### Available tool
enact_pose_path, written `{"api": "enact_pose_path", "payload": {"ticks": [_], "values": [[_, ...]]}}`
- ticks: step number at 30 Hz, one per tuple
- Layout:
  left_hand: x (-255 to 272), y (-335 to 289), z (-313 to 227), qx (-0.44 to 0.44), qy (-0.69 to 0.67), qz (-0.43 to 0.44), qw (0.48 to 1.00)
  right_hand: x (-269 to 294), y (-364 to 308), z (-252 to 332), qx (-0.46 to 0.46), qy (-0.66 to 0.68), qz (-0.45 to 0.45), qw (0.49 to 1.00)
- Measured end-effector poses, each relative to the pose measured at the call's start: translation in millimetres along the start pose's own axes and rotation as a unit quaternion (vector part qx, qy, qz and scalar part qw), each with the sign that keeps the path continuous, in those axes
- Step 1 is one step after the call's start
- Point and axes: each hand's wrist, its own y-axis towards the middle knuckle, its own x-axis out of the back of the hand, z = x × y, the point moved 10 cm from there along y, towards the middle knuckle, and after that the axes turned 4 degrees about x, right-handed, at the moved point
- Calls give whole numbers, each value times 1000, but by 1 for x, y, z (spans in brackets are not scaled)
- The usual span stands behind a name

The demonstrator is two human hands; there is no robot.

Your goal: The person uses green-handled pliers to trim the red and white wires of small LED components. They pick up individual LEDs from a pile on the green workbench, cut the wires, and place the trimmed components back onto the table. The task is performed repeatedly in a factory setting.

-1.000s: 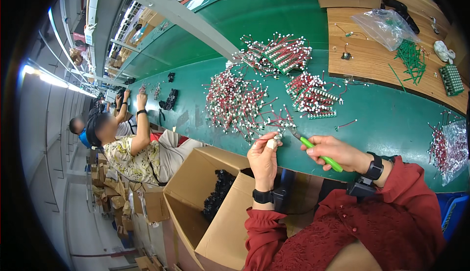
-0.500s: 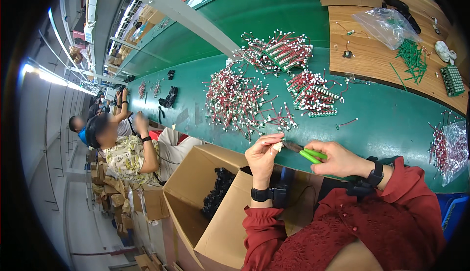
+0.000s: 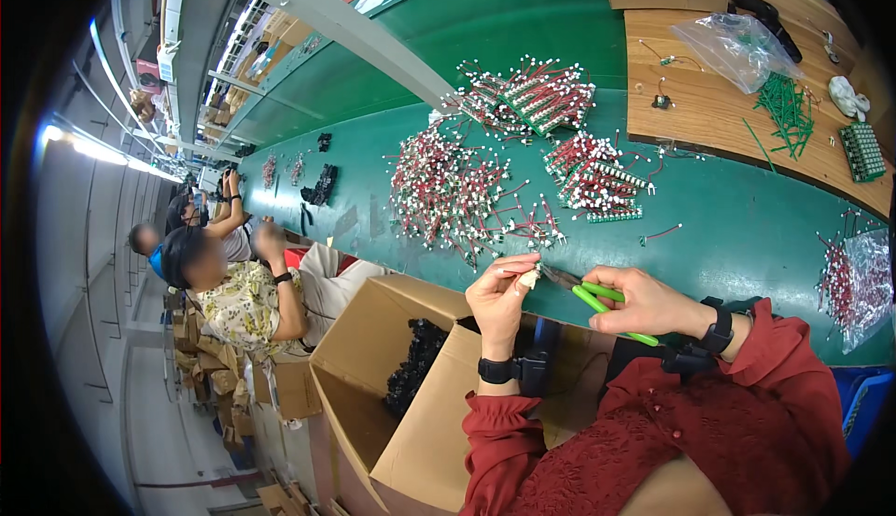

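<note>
My left hand [image 3: 497, 299] is closed in a pinch near the table's front edge, with a small cream-white piece [image 3: 528, 279] at its thumb and fingertips. Its exact kind is too small to make out. My right hand [image 3: 653, 305] grips green-handled cutting pliers [image 3: 597, 300], their handles spread. The dark jaws point left and end close beside the left fingertips. Beyond the hands lies a large heap of small circuit boards with red wires and white connectors [image 3: 443, 185]. Right of it are panels of joined boards with wires [image 3: 597, 180], and another stack [image 3: 551, 96] lies behind.
An open cardboard box [image 3: 420, 432] with black parts stands below the table edge at left. A wooden board [image 3: 691, 124] at back right bears a clear bag [image 3: 737, 54] and green strips [image 3: 786, 115]. A bagged wire bundle [image 3: 868, 292] lies far right. Co-workers [image 3: 243, 297] sit at left.
The pliers' handles have spread wider apart in my right hand, the lower one swinging down. My left hand stays nearly in place. The nearest co-worker has shifted slightly.
</note>
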Motion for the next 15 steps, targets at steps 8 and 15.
{"api": "enact_pose_path", "payload": {"ticks": [8,15], "values": [[-5,0,8,37,-205,-26,978,-24,-7,5,-75,282,99,951],[13,-2,36,104,-352,-31,930,-33,-1,21,-98,464,112,873]]}}
